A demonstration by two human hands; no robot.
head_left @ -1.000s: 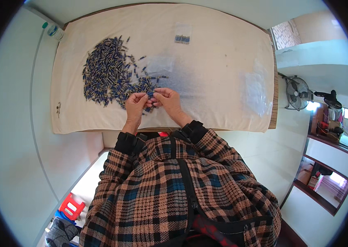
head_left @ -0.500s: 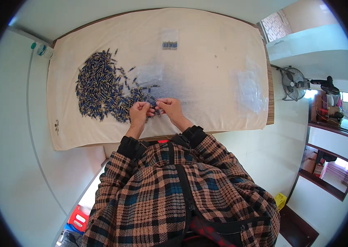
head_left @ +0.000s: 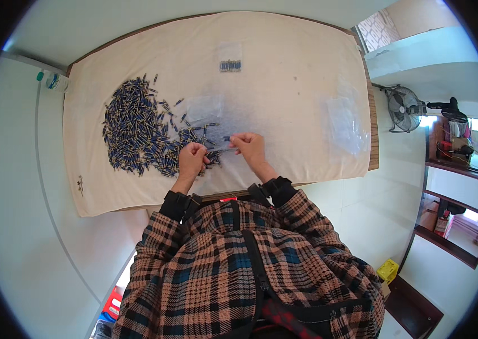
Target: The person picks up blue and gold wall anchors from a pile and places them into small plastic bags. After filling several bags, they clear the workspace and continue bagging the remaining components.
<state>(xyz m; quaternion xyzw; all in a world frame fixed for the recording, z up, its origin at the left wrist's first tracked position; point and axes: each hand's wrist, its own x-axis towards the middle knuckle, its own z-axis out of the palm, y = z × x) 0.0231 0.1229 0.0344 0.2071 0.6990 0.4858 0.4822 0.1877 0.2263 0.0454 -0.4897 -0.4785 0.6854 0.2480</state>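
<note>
A big pile of small blue cylindrical pieces with gold-coloured ends lies on the left half of the cream cloth. At the pile's lower right edge, my left hand is closed, thumb against fingers; what it pinches is too small to make out. My right hand is a short way to its right, with a small dark blue piece between thumb and fingertips. Loose pieces lie under and around both hands. Just above the hands is a flat clear plastic bag.
A clear bag with a row of the same pieces lies at the far middle. More clear plastic bags rest at the right. Several small metal bits sit near the left corner. A bottle stands beyond the left edge; a fan is at the right.
My right hand has moved right, away from my left hand, and now shows a blue piece at its fingertips. My left hand stays almost in place. The view has shifted slightly.
</note>
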